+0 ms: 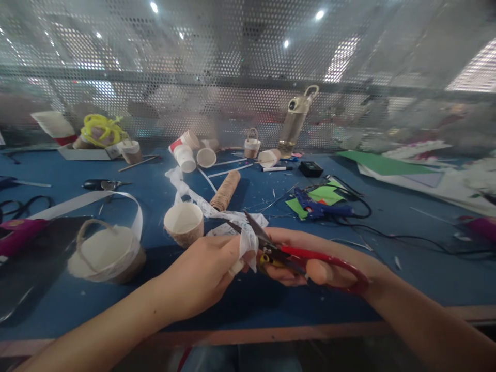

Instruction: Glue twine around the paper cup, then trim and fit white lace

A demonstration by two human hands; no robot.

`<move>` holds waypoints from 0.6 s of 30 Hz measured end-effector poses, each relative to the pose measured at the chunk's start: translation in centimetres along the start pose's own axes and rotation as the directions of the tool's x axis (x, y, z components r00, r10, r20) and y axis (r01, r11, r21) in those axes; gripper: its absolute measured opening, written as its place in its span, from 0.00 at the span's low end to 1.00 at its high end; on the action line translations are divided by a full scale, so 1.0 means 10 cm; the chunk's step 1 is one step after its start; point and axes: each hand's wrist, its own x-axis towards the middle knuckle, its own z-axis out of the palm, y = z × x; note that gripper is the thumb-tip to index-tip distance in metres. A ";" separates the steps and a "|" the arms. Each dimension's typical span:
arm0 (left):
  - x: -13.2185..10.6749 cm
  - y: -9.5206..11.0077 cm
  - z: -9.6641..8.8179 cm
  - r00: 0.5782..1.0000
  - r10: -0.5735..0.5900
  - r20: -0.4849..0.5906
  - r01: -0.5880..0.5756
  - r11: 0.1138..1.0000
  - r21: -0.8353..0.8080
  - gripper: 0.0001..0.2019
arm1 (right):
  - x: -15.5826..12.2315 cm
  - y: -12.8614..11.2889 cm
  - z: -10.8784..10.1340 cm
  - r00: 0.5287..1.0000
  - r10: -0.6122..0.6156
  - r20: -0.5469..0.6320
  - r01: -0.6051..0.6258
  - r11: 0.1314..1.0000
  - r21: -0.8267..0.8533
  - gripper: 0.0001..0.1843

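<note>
My left hand [207,274] pinches the end of a white lace ribbon [248,243] near the table's front. My right hand [294,258] grips red-handled scissors [321,261], whose blades are spread around the ribbon just beyond my left fingertips. The rest of the ribbon trails back across the table. Just behind my left hand stands a twine-wrapped paper cup [184,222]. A roll of brown twine [227,190] lies behind the ribbon. Left of my hands is a small cup basket [110,253] with a twine handle and a white band.
A blue glue gun [320,206] with a black cable lies at right on green paper. Several paper cups [184,155], a little basket [252,146] and a water bottle [294,124] stand at the back. A dark phone-like slab [34,263] lies far left. Perforated metal rises behind.
</note>
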 end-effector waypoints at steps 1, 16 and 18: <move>0.00 -0.01 0.01 1.000 0.002 -0.004 -0.002 1.000 0.007 0.11 | 0.00 0.01 -0.01 1.000 -0.016 -0.004 0.016 1.000 0.014 0.36; 0.00 0.02 0.00 0.999 0.044 0.017 -0.045 0.997 0.061 0.11 | 0.03 0.02 -0.08 1.000 -0.015 0.016 0.016 1.000 -0.010 0.36; -0.01 0.01 0.01 0.999 0.043 0.015 -0.044 0.995 0.093 0.11 | 0.02 0.03 -0.09 1.000 -0.018 0.011 0.019 0.999 -0.028 0.34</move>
